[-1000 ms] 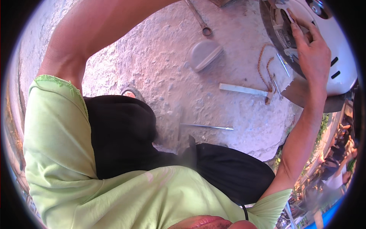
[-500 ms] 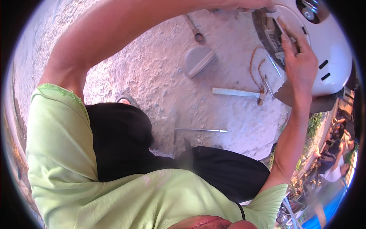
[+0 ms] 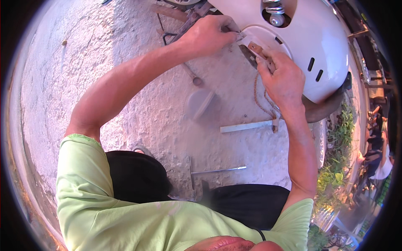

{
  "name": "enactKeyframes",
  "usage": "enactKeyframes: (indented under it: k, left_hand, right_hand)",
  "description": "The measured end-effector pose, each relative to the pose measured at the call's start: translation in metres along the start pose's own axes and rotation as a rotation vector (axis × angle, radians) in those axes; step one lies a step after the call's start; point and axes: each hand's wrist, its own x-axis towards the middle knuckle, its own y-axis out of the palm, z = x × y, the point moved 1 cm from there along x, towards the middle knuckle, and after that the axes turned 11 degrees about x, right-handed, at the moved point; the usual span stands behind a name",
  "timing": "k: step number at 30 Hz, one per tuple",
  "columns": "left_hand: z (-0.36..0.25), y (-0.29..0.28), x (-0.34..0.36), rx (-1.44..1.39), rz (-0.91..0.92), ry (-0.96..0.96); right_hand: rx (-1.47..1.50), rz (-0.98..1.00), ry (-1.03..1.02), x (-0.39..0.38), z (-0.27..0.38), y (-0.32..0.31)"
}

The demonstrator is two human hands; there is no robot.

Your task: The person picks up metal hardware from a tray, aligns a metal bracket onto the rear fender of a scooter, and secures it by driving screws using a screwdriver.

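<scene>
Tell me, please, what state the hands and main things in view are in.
Left hand, fingers bent, contents unclear
Right hand, closed on brown piece
Brown piece, held
White panel, open, coil spring showing
Hammer, lying on ground
T-shaped tool, lying down
Ring spanner, lying, partly hidden
Grey round object, on ground

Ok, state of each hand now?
Left hand: fingers curled near the white panel; whether it grips anything cannot be told.
Right hand: closed on a brown piece.

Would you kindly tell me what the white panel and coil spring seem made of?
The white panel looks like glossy painted metal or plastic, its smooth surface showing a sheen; the coil spring appears polished metal, given its bright highlights.
</scene>
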Motion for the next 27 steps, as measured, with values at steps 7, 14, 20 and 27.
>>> enactKeyframes:
  k: [7, 14, 20, 27]
  left_hand:
    - [0.003, 0.010, 0.002, 0.296, -0.204, 0.539]
    - [0.013, 0.013, -0.001, 0.266, -0.130, 0.445]
    - [0.012, 0.015, 0.001, 0.283, -0.179, 0.507]
    - [0.011, 0.013, 0.002, 0.257, -0.134, 0.463]
  right_hand:
    - [0.026, -0.082, -0.107, 0.001, -0.005, 0.004]
    - [0.015, -0.022, -0.112, 0.001, -0.003, 0.000]
    - [-0.023, -0.073, -0.166, 0.001, -0.004, 0.003]
    - [0.000, -0.150, -0.179, 0.001, -0.006, 0.007]
